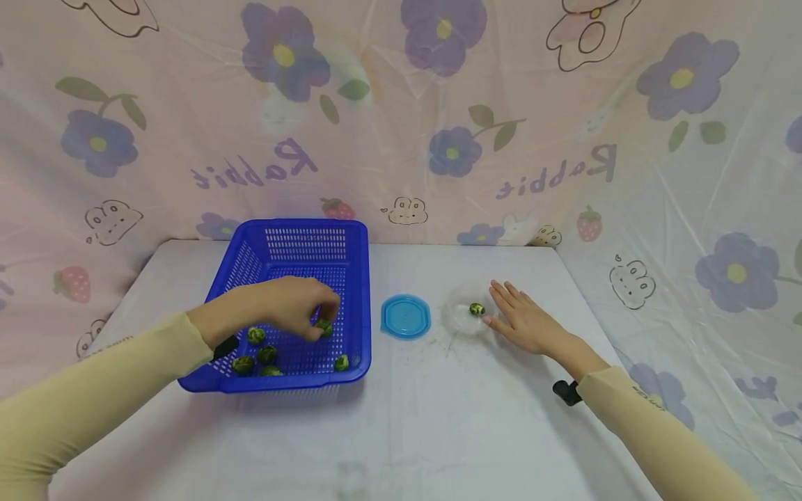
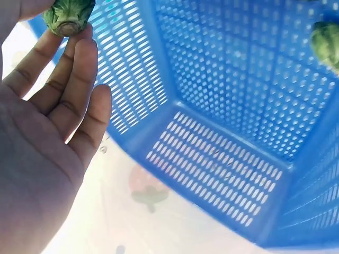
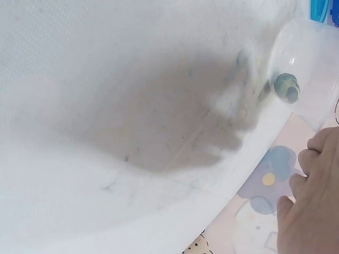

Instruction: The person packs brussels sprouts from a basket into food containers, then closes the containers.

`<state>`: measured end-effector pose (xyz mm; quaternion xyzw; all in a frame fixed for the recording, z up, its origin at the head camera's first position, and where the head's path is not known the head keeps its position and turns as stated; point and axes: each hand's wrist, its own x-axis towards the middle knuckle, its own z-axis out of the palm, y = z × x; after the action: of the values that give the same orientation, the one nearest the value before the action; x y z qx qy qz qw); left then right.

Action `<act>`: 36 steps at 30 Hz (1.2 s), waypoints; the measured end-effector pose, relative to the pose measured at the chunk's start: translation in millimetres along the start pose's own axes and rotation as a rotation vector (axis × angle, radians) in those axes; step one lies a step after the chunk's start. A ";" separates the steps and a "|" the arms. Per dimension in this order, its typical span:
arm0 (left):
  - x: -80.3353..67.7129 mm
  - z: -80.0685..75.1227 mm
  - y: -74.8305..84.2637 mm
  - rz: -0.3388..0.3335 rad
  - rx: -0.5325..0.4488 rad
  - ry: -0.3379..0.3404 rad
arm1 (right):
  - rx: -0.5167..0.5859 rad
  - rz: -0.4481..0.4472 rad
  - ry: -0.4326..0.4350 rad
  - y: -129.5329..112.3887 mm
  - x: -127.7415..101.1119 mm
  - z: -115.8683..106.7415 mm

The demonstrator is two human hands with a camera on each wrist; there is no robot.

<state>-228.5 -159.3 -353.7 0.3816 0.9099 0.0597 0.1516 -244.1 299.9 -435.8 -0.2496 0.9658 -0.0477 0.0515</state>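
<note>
My left hand [image 1: 289,304] is over the blue plastic basket [image 1: 365,278] and pinches a Brussels sprout [image 2: 69,18] between thumb and fingertips. Several more sprouts lie in the basket's near part, among them one sprout [image 1: 341,362] near its right corner and another sprout [image 1: 256,335] at the left. On the right, a clear round container [image 1: 456,321] stands on the table with a single sprout [image 1: 477,309] inside. Beside its right edge is my right hand [image 1: 528,324], fingers extended and holding nothing. Whether it touches the container I cannot tell.
Between basket and container lies a light blue lid [image 1: 406,317], flat on the white table [image 1: 401,417]. A patterned cloth [image 1: 388,139] hangs behind the table and along its sides.
</note>
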 end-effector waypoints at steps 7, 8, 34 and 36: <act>2.9 -20.2 6.5 0.028 -0.014 0.072 | -0.001 0.006 -0.006 -0.3 -0.5 -1.2; 4.0 -23.1 7.6 0.034 -0.018 0.086 | -0.003 0.007 -0.007 -0.3 -0.6 -1.3; 66.5 -54.2 48.4 0.186 -0.143 0.229 | -0.015 0.000 0.013 -0.3 0.2 -0.1; 74.2 -54.1 51.6 0.203 -0.150 0.223 | -0.012 0.004 0.007 0.0 -0.2 0.4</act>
<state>-260.2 -69.9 -308.0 0.4503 0.8707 0.1843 0.0711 -243.9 300.0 -436.2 -0.2479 0.9667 -0.0425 0.0465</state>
